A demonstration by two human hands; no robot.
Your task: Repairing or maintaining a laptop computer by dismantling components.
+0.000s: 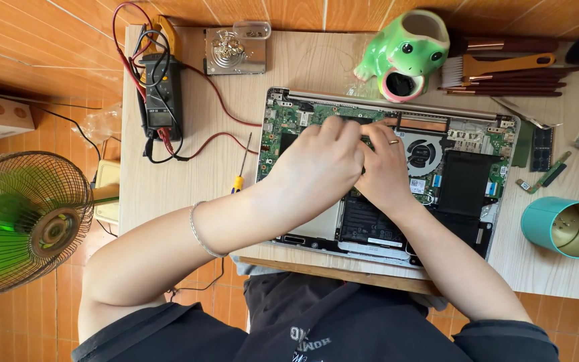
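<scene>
Scanning left to right: green-bladed wire-cage floor fan (25, 224) off the desk edge, then the black and yellow clamp multimeter with red and black leads (161, 87) on the pale wooden table (169, 194), then a thin yellow-handled screwdriver (239, 174) lying just beside the laptop. My left hand (319, 164) and right hand (384, 173) are bunched together, touching, over the green board of the opened silver laptop chassis with its bottom cover off (289, 114). Fingertips of both are curled down and pressed close; whether they pinch a connector or part I cannot tell, the knuckles hide it. Laptop sits mid-table, long axis running left-right in view, hinge edge toward the green ceramic frog mug (407, 50), front edge toward my body and overhanging the table lip a little. Risks as I judge them: bare fingers and the ring on live board, with the black battery pack (370, 224) seemingly in place, so a short or static hit; a forced pull could tear a ribbon; wrist pressure on the overhang could tip the chassis. Teal metal tin (564, 228) lies far right.
</scene>
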